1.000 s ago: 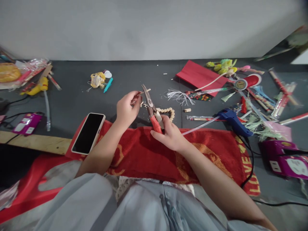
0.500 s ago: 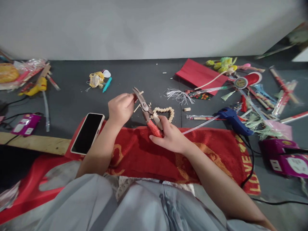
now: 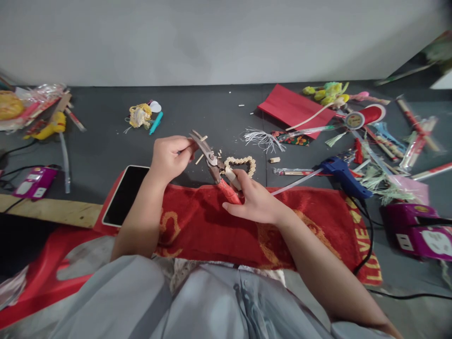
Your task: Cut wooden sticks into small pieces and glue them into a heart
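My right hand (image 3: pixel 256 195) is closed round the handles of red-handled snips (image 3: pixel 213 160), whose blades point up and to the left. A thin wooden stick (image 3: pixel 204 138) pokes out past the blades. My left hand (image 3: pixel 172 159) pinches that stick near the blades, and its fingertips partly hide it. Just beyond my right hand, a heart-shaped outline of small pale wooden pieces (image 3: pixel 251 162) lies on the dark table. Small cut bits and another short stick piece (image 3: pixel 199 159) are beside the snips.
A red towel (image 3: pixel 212 221) lies along the table's front edge, with a phone (image 3: pixel 126 195) at its left. To the right are a blue glue gun (image 3: pixel 344 176), red paper (image 3: pixel 294 110), a thread spool (image 3: pixel 365 116) and a purple box (image 3: pixel 420 230). A yellow glue gun (image 3: pixel 52 127) rests far left.
My left hand has shifted slightly left and the blades have tilted a little left with it. My right hand still grips the snips.
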`<action>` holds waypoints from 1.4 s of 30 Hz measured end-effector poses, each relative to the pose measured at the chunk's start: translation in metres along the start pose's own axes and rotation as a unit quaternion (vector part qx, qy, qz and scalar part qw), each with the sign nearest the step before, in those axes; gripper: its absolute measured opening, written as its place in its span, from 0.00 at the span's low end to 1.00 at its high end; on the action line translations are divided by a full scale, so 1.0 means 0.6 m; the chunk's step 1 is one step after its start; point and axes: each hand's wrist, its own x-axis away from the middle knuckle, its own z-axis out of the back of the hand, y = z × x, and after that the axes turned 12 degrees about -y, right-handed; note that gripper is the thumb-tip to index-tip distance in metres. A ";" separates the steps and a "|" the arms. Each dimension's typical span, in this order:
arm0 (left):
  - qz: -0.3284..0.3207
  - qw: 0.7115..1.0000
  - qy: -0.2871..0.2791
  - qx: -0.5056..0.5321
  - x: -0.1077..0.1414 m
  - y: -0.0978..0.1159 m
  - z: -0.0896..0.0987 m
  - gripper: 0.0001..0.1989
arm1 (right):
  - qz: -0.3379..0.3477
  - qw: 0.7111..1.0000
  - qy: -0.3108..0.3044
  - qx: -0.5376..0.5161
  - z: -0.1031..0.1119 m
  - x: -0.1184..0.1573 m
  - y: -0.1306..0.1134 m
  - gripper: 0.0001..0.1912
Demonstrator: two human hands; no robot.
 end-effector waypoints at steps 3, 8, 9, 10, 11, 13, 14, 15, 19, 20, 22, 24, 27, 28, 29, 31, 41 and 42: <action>0.011 1.000 -0.005 -0.001 -0.001 0.001 0.003 0.18 | -0.002 1.000 -0.007 -0.009 0.001 0.000 0.000 0.23; -0.026 0.999 0.001 -0.027 -0.003 -0.004 0.002 0.18 | 0.009 1.000 -0.017 -0.011 0.001 -0.002 0.006 0.23; -0.034 0.999 0.004 -0.035 -0.003 -0.006 0.001 0.17 | 0.017 1.000 -0.017 -0.009 0.001 -0.002 0.007 0.23; -0.040 0.998 0.006 -0.045 -0.003 -0.007 0.001 0.17 | 0.027 0.999 -0.017 -0.007 0.001 -0.003 0.008 0.23; -0.043 0.998 0.008 -0.054 -0.003 -0.008 0.001 0.17 | 0.036 0.999 -0.016 -0.003 0.001 -0.003 0.009 0.22; -0.047 0.996 0.012 -0.070 -0.003 -0.010 0.001 0.17 | 0.047 0.999 -0.013 0.005 0.001 -0.003 0.009 0.21; -0.050 0.996 0.016 -0.073 -0.002 -0.011 -0.001 0.17 | 0.048 0.999 -0.011 0.007 0.001 -0.003 0.008 0.21; -0.052 0.996 0.020 -0.072 -0.002 -0.011 -0.002 0.17 | 0.047 0.999 -0.010 0.007 0.001 -0.003 0.007 0.21; 0.002 0.999 0.035 0.033 -0.004 -0.015 -0.022 0.13 | 0.021 1.000 0.003 -0.012 -0.002 -0.004 0.006 0.22; 0.037 0.995 0.037 0.090 -0.005 -0.016 -0.029 0.12 | 0.013 1.000 0.012 -0.019 -0.002 -0.005 0.007 0.22; 0.101 0.971 0.032 0.213 -0.007 -0.016 -0.042 0.19 | 0.003 0.999 0.032 -0.040 -0.003 -0.008 0.010 0.23; 0.144 0.943 -0.020 0.301 -0.009 -0.011 -0.052 0.29 | -0.004 0.996 0.051 -0.070 -0.004 -0.010 0.014 0.25; 0.168 0.908 -0.159 0.348 -0.007 0.005 -0.061 0.37 | 0.009 0.989 0.085 -0.120 -0.006 -0.014 0.019 0.25; 0.164 0.900 -0.201 0.350 -0.005 0.011 -0.064 0.39 | 0.021 0.986 0.092 -0.138 -0.007 -0.015 0.020 0.24; 0.153 0.894 -0.235 0.349 -0.003 0.018 -0.068 0.39 | 0.031 0.983 0.093 -0.155 -0.008 -0.016 0.022 0.23; 0.124 0.882 -0.262 0.372 0.002 0.030 -0.076 0.39 | 0.036 0.979 0.079 -0.186 -0.011 -0.018 0.025 0.21; 0.159 0.841 -0.262 0.446 0.007 0.044 -0.098 0.43 | 0.092 0.968 0.067 -0.223 -0.023 -0.022 0.027 0.26; 0.159 0.838 -0.252 0.457 0.008 0.045 -0.099 0.42 | 0.092 0.968 0.066 -0.223 -0.024 -0.022 0.028 0.26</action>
